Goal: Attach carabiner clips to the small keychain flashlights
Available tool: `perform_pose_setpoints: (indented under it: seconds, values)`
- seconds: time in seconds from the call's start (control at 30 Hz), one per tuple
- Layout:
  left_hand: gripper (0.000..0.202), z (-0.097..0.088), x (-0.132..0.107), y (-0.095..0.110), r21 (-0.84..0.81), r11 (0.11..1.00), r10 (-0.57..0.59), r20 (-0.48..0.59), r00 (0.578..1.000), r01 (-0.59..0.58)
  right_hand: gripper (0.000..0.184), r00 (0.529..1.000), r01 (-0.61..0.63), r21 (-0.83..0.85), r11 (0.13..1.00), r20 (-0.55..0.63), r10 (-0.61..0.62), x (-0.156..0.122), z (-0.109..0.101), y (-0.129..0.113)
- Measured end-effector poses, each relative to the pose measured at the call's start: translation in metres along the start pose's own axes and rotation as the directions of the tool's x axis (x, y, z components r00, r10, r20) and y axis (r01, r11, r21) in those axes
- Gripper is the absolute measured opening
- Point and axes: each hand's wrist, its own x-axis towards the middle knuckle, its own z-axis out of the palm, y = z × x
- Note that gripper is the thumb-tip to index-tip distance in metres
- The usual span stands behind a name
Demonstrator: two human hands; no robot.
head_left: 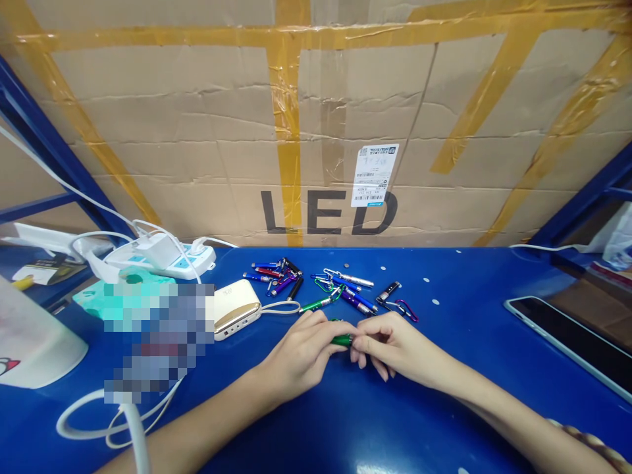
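A small green keychain flashlight (342, 340) lies between my two hands, a little above the blue table. My left hand (309, 345) wraps its fingers and thumb around the green body, covering much of it. At the flashlight's right end, my right hand (390, 342) pinches with thumb and forefinger, the other fingers curled below. Those fingertips hide that end. Just beyond my hands lie several similar keychain flashlights, among them a green one (316, 305), a purple one (356, 301) and a black one (388, 291), some with carabiner clips.
Another pile of flashlights (269, 276) sits farther left, beside a white power bank (237, 309) with a strap. A power strip (162, 257), cables and a white cup (37, 336) occupy the left. At right rests a phone (573, 342). A large cardboard box (222, 158) walls off the back.
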Motion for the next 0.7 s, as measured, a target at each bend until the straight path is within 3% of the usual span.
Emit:
perform_pose_setpoints:
  seconds: [0.27, 0.43, 0.7]
  values:
    - [0.023, 0.0002, -0.0005, 0.0007, 0.052, 0.999, 0.002, -0.001, 1.000, -0.002, 0.048, 0.983, -0.175, 0.292, 0.940, 0.107, 0.150, -0.0023, 0.0067, -0.0028]
    - [0.021, 0.0005, 0.0006, 0.0000, 0.027, 1.000, 0.008, -0.054, 0.999, -0.006, 0.046, 0.960, -0.273, 0.508, 0.817, 0.198, 0.197, -0.0012, 0.0075, 0.0002]
    - [0.017, 0.0019, 0.0015, -0.0006, 0.028, 0.999, -0.035, -0.099, 0.994, 0.038, 0.034, 0.914, -0.403, 0.683, 0.609, 0.331, 0.234, -0.0021, 0.0059, -0.0023]
